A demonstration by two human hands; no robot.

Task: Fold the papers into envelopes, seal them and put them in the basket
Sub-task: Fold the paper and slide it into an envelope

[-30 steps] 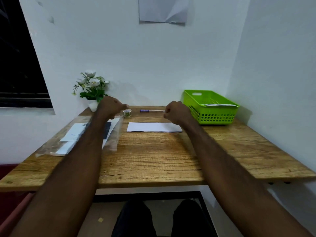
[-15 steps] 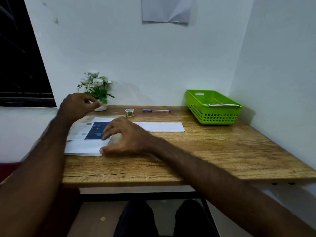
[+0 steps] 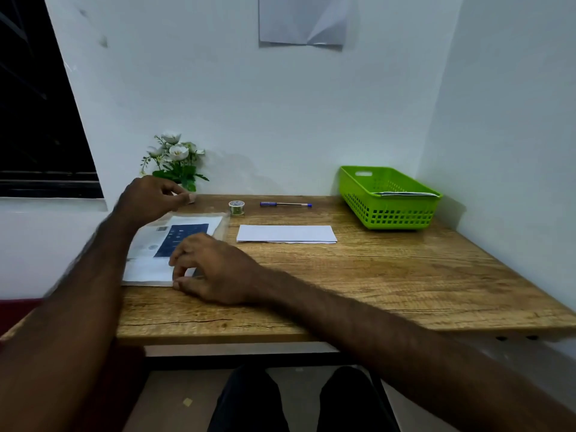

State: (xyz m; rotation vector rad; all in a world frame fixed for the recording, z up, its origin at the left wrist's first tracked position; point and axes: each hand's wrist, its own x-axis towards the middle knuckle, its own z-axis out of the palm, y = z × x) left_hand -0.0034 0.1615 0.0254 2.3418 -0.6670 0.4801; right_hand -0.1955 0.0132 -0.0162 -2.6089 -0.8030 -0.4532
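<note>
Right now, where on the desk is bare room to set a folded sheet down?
Bare wood in front of the white paper and green basket, out to the near edge. Crowded at the left: both hands work the plastic sleeve of papers; tape roll and pen line the back.

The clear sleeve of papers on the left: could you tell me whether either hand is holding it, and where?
The right hand pinches the clear sleeve at its near right corner; the left hand pinches its far edge.

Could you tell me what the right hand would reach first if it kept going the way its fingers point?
Probably nothing new: the right hand points left across the plastic sleeve of papers that its fingertips already touch. Beyond that lies the table edge.
</note>
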